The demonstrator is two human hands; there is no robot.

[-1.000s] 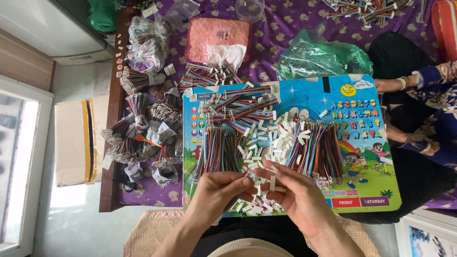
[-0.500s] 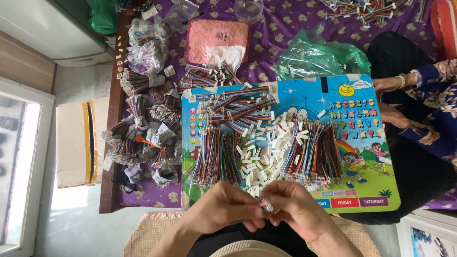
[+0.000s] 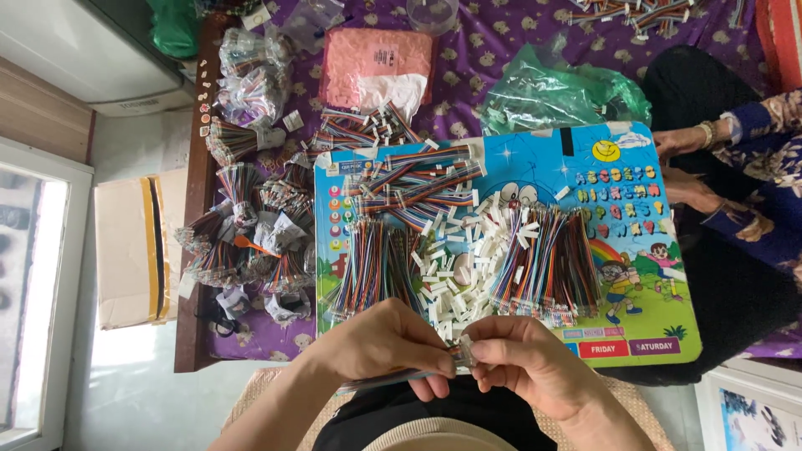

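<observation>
At six o'clock in the head view, close to our body, our left hand (image 3: 380,347) and our right hand (image 3: 526,367) meet over the near edge of a colourful children's board (image 3: 635,250) that serves as our worktop. Our left fingers (image 3: 434,372) are curled shut around a thin multicoloured ribbon cable (image 3: 393,380), which trails out toward eight o'clock. Our right fingers (image 3: 493,347) are pinched closed on a small white connector housing (image 3: 465,351) at the cable's end, so both hands touch at that point.

Just beyond our hands, toward twelve o'clock, a loose heap of white connector housings (image 3: 468,259) lies on the board. A fanned bundle of striped cables (image 3: 372,271) sits at its nine o'clock side, and another bundle (image 3: 547,267) at its three o'clock side. More cables (image 3: 413,184) lie crosswise farther up the board.

At nine o'clock, off the board, tied cable bundles in clear bags (image 3: 251,225) crowd a purple patterned cloth (image 3: 501,58). At twelve o'clock rests a pink packet (image 3: 376,58), and at one o'clock a green plastic bag (image 3: 560,92). At three o'clock, another person's hands (image 3: 681,167) rest beside the board, well apart from ours.
</observation>
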